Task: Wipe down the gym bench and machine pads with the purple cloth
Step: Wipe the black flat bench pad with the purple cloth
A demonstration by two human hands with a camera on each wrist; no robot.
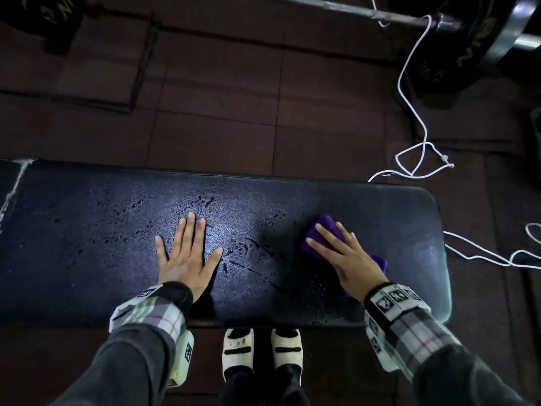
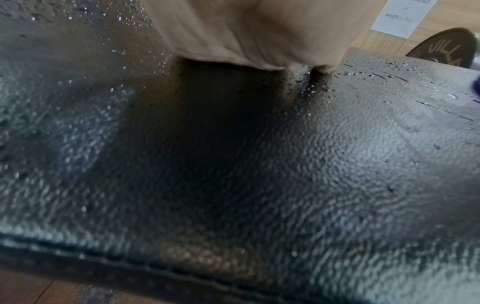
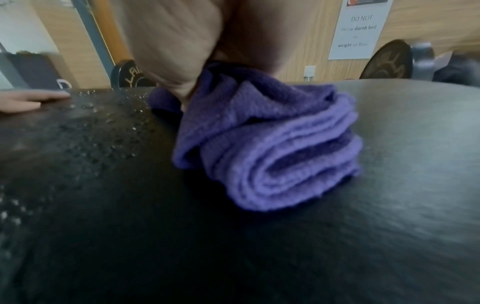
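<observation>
I'm pressing the purple cloth flat under my right hand; droplets are lying leftward, toward my flat, empty left hand.

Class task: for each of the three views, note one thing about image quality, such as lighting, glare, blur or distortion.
Head view: dim room, a bright glare patch on the wet bench, edges bowed by the wide lens. Left wrist view: the left hand is soft and out of focus. Right wrist view: motion blur smears the purple cloth.
</observation>
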